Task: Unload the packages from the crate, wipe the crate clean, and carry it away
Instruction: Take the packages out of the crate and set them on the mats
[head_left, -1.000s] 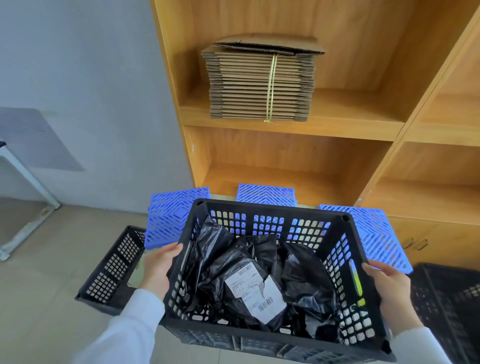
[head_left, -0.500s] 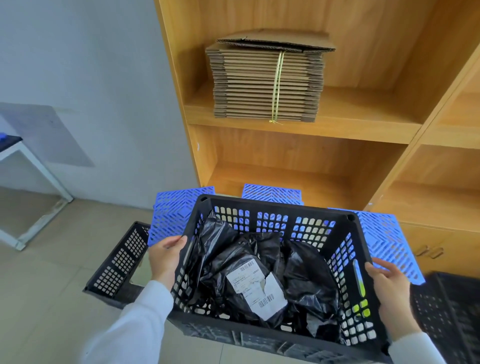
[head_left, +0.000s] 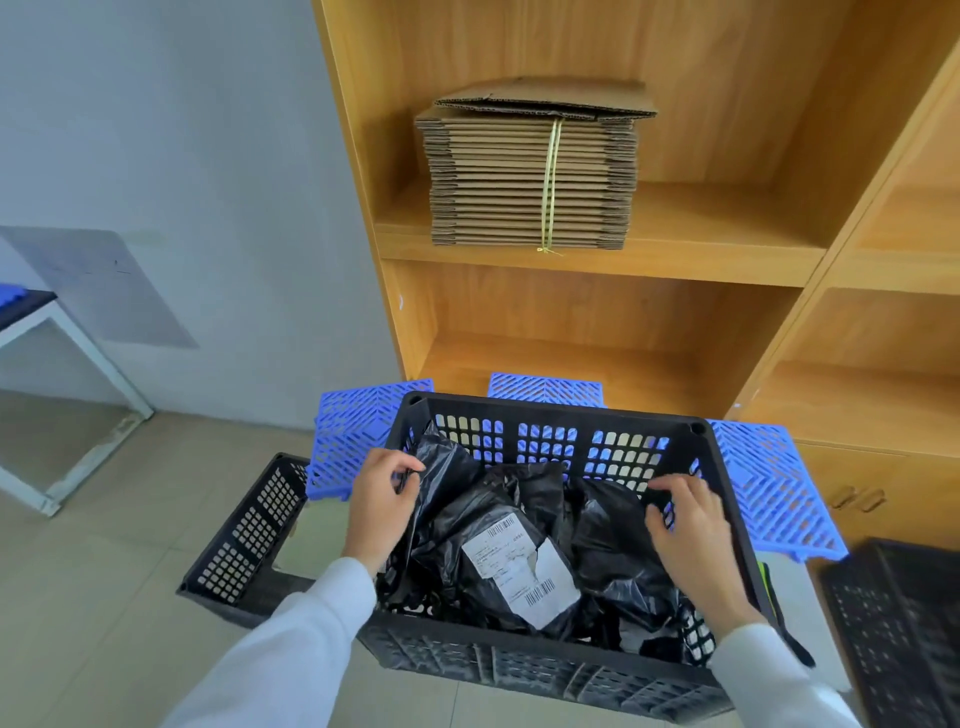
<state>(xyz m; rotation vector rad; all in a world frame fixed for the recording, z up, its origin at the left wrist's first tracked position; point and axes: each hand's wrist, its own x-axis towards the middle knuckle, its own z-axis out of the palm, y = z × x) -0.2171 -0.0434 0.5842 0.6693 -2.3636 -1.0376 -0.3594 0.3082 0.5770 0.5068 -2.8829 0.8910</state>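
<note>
A black slatted crate (head_left: 550, 408) sits in front of me with several black plastic packages inside. The middle package (head_left: 519, 566) carries a torn white shipping label. My left hand (head_left: 382, 499) is inside the crate's left side and pinches the edge of the left package (head_left: 449, 462). My right hand (head_left: 685, 525) is inside the right side, with bent fingers spread over the right package (head_left: 613, 551), fingertips touching it. White sleeves cover both forearms.
Blue slatted panels (head_left: 358, 431) lie under and behind the crate. Another black crate (head_left: 249, 535) stands on the floor at left, a third (head_left: 904, 623) at right. A wooden shelf unit (head_left: 597, 260) holds tied flat cardboard (head_left: 530, 176). A white table frame (head_left: 78, 353) is far left.
Both hands have left the crate's outer side walls and moved over the rim into the crate, onto the black packages. The view has shifted slightly.
</note>
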